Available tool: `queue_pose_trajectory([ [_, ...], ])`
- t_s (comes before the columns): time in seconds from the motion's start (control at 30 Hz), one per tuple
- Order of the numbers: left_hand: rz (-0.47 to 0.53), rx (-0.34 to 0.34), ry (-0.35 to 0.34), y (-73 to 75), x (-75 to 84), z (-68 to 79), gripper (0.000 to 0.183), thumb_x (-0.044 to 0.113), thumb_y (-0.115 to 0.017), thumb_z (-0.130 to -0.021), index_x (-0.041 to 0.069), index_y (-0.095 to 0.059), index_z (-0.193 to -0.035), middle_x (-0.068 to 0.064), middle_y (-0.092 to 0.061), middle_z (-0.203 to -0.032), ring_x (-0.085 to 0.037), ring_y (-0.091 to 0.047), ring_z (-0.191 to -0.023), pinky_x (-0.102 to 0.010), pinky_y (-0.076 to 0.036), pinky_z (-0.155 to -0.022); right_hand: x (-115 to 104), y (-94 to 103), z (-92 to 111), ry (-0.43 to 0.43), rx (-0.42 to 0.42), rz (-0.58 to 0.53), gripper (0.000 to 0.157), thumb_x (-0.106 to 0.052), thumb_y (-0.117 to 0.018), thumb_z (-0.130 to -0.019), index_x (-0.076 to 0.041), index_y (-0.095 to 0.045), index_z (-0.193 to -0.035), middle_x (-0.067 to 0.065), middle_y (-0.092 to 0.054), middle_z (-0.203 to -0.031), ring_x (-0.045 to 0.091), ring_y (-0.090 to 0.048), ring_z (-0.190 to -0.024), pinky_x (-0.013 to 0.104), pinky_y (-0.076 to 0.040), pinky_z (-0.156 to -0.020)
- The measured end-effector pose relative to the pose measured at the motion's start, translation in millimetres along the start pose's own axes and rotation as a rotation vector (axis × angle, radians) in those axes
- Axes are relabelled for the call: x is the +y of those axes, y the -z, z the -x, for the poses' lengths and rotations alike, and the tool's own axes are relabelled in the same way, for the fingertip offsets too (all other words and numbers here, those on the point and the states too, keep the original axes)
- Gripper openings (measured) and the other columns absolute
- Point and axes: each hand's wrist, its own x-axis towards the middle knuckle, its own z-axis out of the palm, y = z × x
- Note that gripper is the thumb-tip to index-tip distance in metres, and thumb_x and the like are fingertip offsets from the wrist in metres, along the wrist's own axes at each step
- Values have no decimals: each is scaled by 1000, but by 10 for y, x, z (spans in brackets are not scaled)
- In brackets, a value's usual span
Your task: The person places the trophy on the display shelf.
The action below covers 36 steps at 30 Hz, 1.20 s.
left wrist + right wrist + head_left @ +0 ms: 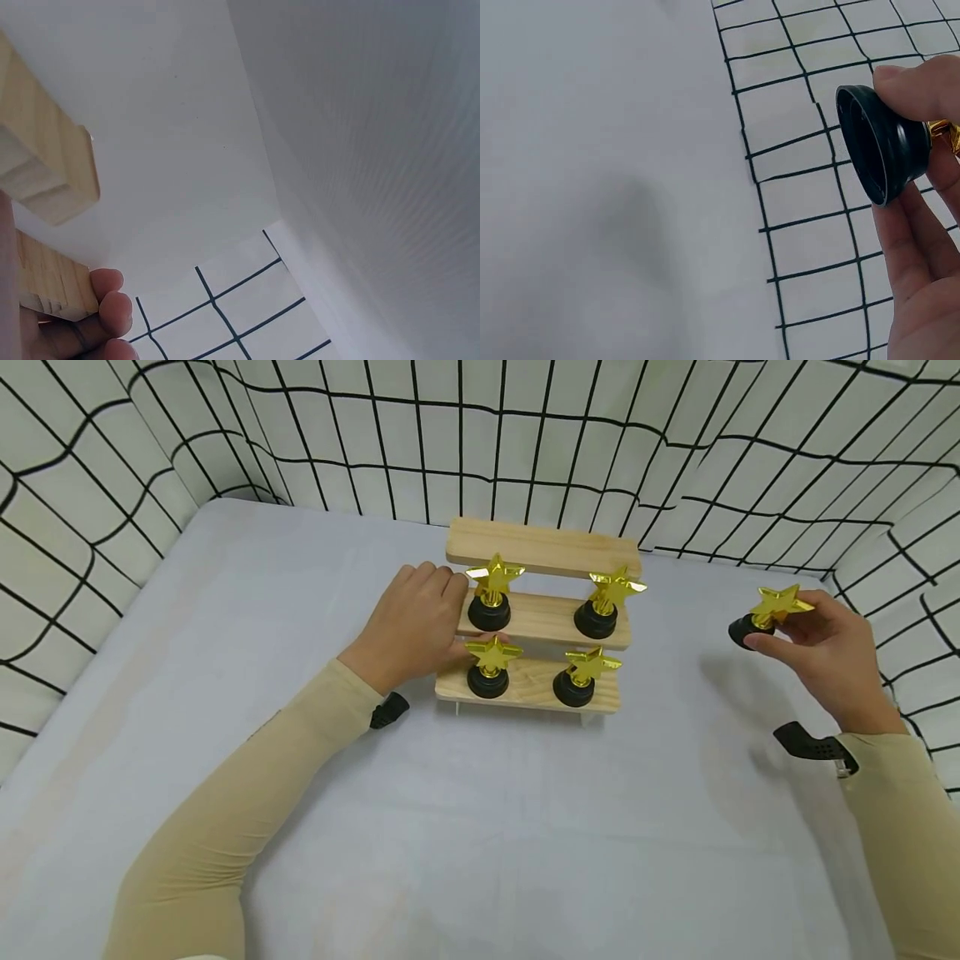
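A wooden three-tier display stand (543, 545) is at the far middle of the white surface. My left hand (416, 622) grips the left end of its middle shelf (543, 617); in the left wrist view, curled fingers (115, 311) wrap a plank end (54, 281). Two gold star trophies with black bases, left (489, 610) and right (597, 620), stand on that shelf. The bottom shelf (525, 695) bears two more, left (487, 681) and right (575, 687). Off to the right, my right hand (836, 652) holds another star trophy (777, 604) in the air, tilted, its hollow black base (892, 146) pinched by thumb and fingers.
Black wire grid panels (495, 439) stand behind the surface and along both sides. The right hand is near the right-hand grid (810, 225). White cloth (480, 827) covers the surface in front of the stand. The top shelf bears nothing.
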Motion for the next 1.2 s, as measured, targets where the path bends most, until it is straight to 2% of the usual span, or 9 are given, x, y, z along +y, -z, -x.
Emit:
queue_pose_trajectory([
  [0.2,1,-31,2,-17,17,23,72,67,-64,-91,-4,-60,-103,-17,-65,-90,-32,-54,-79,-40,-41,-70,-160,-12,-53,1,-2,16,56,6,-82,-82,-14,-64,-131,-17,-64,-117,0,-63,-104,0,-46,-91],
  [0.37,2,-23,8,-26,14,39,74,69,-65,-89,-4,-60,-102,-16,-64,-89,-32,-54,-78,-40,-40,-69,-364,-38,-149,38,-12,-21,50,9,-83,-80,-13,-67,-122,-15,-66,-114,0,-65,-103,1,-47,-92],
  [0.83,-10,1,-3,-22,8,35,73,68,-66,-89,-3,-59,-102,-16,-63,-89,-32,-54,-78,-40,-40,-70,-854,-170,-340,188,-40,-91,52,17,-81,-74,-5,-68,-120,-6,-69,-114,8,-68,-100,5,-50,-95],
  [0.87,-12,4,-6,-24,7,32,73,68,-66,-89,-3,-59,-102,-16,-63,-89,-32,-54,-78,-40,-40,-70,-874,-177,-347,193,-45,-132,52,19,-80,-74,-3,-68,-119,-4,-70,-113,9,-69,-100,6,-50,-95],
  [1.03,-13,27,-12,-19,10,18,75,71,-65,-88,-3,-59,-100,-15,-63,-87,-31,-53,-76,-39,-40,-68,-973,-212,-382,196,-46,-167,54,20,-81,-72,-3,-69,-120,-4,-70,-113,7,-71,-101,7,-51,-94],
  [1.1,-13,26,-10,-9,12,15,75,72,-65,-88,-3,-59,-100,-15,-63,-86,-30,-53,-76,-39,-39,-68,-1017,-227,-398,196,-38,-106,55,16,-83,-73,-6,-69,-121,-7,-69,-114,4,-71,-102,5,-51,-93],
  [1.2,-18,9,-8,3,6,9,74,69,-67,-88,-3,-59,-102,-15,-63,-88,-31,-53,-77,-40,-40,-69,-1091,-262,-433,202,-39,-91,55,14,-84,-73,-6,-68,-122,-7,-69,-114,4,-71,-102,6,-51,-93],
])
